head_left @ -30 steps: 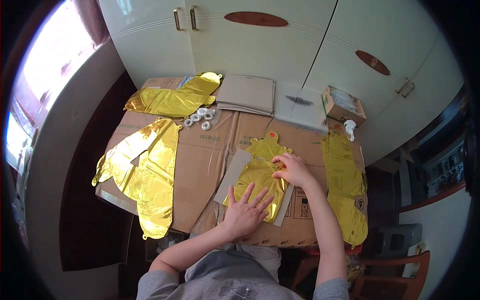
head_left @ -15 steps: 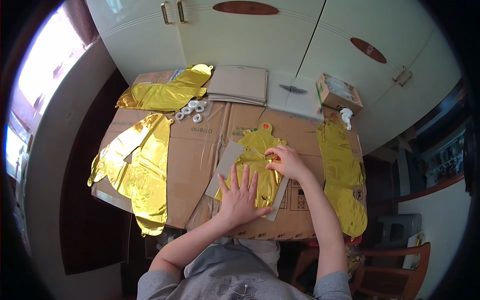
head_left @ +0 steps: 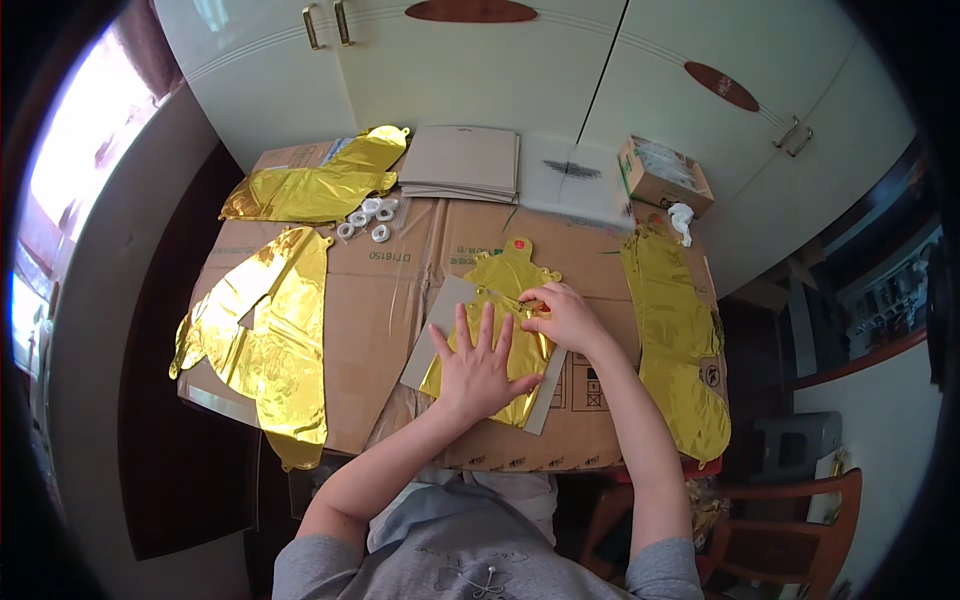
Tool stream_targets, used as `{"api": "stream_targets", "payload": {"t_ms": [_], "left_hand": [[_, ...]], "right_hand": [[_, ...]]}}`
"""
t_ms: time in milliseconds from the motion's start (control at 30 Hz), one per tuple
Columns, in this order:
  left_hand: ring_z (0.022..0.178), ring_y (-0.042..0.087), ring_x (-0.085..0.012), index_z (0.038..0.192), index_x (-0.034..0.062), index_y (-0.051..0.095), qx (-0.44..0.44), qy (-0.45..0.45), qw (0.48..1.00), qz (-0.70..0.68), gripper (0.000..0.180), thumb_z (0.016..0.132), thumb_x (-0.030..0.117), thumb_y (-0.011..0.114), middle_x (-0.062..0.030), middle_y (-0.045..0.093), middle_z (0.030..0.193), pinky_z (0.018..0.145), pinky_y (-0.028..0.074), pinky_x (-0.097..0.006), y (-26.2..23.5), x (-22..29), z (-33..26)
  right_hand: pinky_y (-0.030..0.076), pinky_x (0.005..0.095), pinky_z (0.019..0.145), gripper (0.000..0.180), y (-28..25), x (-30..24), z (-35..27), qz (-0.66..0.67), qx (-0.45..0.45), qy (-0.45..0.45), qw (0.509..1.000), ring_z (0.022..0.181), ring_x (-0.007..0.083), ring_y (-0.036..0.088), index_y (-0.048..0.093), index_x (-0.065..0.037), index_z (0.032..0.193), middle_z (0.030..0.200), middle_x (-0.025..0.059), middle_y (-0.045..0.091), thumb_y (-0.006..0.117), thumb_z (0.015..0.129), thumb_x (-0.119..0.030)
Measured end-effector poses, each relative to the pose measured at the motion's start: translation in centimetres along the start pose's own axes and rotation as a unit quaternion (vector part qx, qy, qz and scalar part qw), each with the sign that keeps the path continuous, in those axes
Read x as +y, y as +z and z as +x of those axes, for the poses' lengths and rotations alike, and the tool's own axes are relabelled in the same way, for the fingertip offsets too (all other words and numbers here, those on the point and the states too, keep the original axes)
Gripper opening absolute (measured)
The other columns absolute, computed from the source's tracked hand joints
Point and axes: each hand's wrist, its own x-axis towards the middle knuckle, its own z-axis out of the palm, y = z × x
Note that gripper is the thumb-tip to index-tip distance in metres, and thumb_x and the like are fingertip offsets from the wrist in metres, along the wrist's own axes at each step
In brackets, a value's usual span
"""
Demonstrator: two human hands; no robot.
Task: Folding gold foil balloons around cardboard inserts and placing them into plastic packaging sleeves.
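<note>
A gold foil balloon (head_left: pixel 505 268) lies folded on a grey cardboard sheet (head_left: pixel 425 345) near the middle of the table. On its lower half my left hand (head_left: pixel 478 370) rests flat, fingers spread. My right hand (head_left: pixel 565 318) pinches a fold of the foil at the balloon's right side, thumb and fingertips together. A tab with a red dot sticks out at the balloon's far end. The foil under my left palm is hidden.
More flat gold foil balloons lie at the left (head_left: pixel 290 340), far left (head_left: pixel 310 190) and right (head_left: pixel 675 350). At the back are small white rolls (head_left: pixel 380 233), stacked grey cardboard sheets (head_left: pixel 460 160), a clear plastic sheet (head_left: pixel 570 190) and an open box (head_left: pixel 665 190). Cardboard (head_left: pixel 375 300) covers the table.
My left hand has slid slightly away from me over the foil. My right hand keeps its pinch at nearly the same spot. The whole view has shifted a little.
</note>
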Motion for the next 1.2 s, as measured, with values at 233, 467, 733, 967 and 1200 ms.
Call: {"api": "stream_targets", "payload": {"t_ms": [233, 467, 733, 967, 1200], "left_hand": [[0.144, 0.014, -0.0492, 0.149, 0.0105, 0.034, 0.011, -0.002, 1.000, -0.005, 0.095, 0.081, 0.075, 0.048, -0.0182, 0.026, 0.156, 0.103, 0.010, -0.077, 0.1, -0.1, 0.0], [0.144, 0.015, -0.0481, 0.148, 0.0072, 0.033, 0.038, 0.001, 0.999, -0.026, 0.072, 0.092, 0.049, 0.050, -0.0208, 0.027, 0.154, 0.107, 0.009, -0.073, 0.4, -0.3, -0.1], [0.138, 0.030, -0.0460, 0.137, -0.0012, 0.043, 0.115, 0.117, 0.976, -0.139, 0.056, 0.089, 0.022, 0.060, -0.0249, 0.041, 0.141, 0.112, 0.028, -0.054, -5.5, -3.0, -4.2], [0.135, 0.038, -0.0393, 0.135, -0.0038, 0.047, -0.036, 0.127, 0.990, -0.050, 0.072, 0.085, 0.045, 0.064, -0.0243, 0.045, 0.140, 0.112, 0.029, -0.051, -5.1, -4.8, -10.7], [0.139, 0.029, -0.0478, 0.146, 0.0082, 0.039, -0.075, 0.141, 0.987, -0.007, 0.088, 0.083, 0.069, 0.053, -0.0324, 0.032, 0.146, 0.113, 0.022, -0.058, -4.5, -6.4, -11.6]], "right_hand": [[0.048, 0.0396, 0.090, 0.036, -0.4, -0.6, 0.4, 0.025, -0.018, 0.042, 0.999, 0.101, 0.0294, 0.061, 0.067, -0.010, 0.107, 0.103, 0.0113, 0.065, 0.076, 0.076, -0.026], [0.045, 0.0401, 0.094, 0.045, -1.1, -1.9, 0.7, -0.041, -0.037, 0.028, 0.998, 0.109, 0.0288, 0.058, 0.064, -0.013, 0.110, 0.107, 0.0093, 0.062, 0.080, 0.073, -0.034], [0.041, 0.0443, 0.098, 0.056, 0.5, -0.9, -0.5, -0.110, 0.007, 0.001, 0.994, 0.115, 0.0285, 0.054, 0.061, -0.016, 0.112, 0.113, 0.0063, 0.058, 0.082, 0.068, -0.042], [0.039, 0.0419, 0.102, 0.057, -0.1, -1.9, 0.1, -0.095, -0.033, 0.044, 0.994, 0.118, 0.0300, 0.052, 0.059, -0.014, 0.115, 0.115, 0.0087, 0.059, 0.083, 0.069, -0.038], [0.038, 0.0424, 0.103, 0.057, -0.2, -1.6, 0.4, -0.076, -0.052, 0.054, 0.994, 0.121, 0.0301, 0.051, 0.057, -0.013, 0.117, 0.119, 0.0100, 0.058, 0.082, 0.071, -0.035]]}}
